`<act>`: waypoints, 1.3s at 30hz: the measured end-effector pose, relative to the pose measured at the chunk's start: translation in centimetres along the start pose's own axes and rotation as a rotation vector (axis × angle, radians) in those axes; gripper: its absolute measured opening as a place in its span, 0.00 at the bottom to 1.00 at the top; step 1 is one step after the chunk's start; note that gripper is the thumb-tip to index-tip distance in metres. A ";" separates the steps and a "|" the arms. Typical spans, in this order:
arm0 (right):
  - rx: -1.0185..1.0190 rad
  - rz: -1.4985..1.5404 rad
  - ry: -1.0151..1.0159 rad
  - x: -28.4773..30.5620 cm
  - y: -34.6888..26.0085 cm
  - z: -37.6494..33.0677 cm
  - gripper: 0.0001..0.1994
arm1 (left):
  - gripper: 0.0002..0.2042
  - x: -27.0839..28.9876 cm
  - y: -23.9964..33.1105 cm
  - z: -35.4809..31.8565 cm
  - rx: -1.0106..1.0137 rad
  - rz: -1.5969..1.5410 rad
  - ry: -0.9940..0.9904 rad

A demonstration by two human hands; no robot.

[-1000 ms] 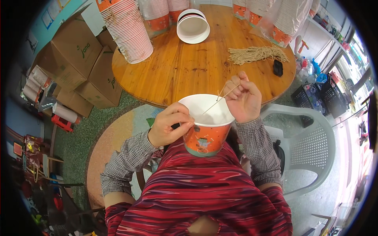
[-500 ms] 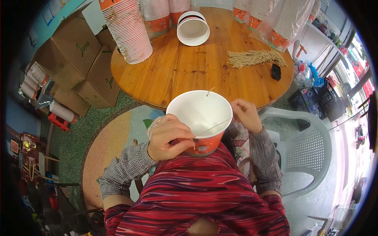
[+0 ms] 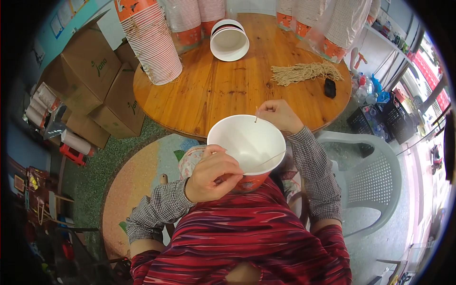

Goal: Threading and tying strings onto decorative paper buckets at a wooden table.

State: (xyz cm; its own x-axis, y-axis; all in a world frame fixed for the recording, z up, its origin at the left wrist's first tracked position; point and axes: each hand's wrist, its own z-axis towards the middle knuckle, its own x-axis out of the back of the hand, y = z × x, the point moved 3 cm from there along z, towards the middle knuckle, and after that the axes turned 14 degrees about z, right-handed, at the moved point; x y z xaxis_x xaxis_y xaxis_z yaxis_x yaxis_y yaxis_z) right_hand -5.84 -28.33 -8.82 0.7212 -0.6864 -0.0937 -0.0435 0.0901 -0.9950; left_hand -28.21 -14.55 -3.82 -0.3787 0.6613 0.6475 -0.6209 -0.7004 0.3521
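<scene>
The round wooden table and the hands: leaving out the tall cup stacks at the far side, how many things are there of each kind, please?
Paper bowl, held by the left hand: 1
Thin string, pinched by the right hand: 1
Short stack of white bowls: 1
Bundle of tan strings: 1
Small black object: 1
Total: 5

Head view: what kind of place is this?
Likely a small workshop or shop storeroom for assembling paper buckets: tall stacks of paper cups on a round wooden table, cardboard boxes alongside, a bundle of string.
</scene>
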 end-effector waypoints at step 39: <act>-0.398 0.250 -0.416 -5.8 0.8 -7.8 0.04 | 0.08 5.8 -2.5 -2.6 0.374 0.229 -0.166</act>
State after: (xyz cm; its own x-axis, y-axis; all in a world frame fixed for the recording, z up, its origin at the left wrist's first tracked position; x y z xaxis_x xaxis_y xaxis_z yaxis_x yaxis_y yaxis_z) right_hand -15.48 -29.94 -9.40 0.8609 -0.3340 -0.3837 -0.4423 -0.1189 -0.8889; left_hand -30.65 -8.20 -2.73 -0.3433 0.4476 0.8257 -0.2325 -0.8923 0.3871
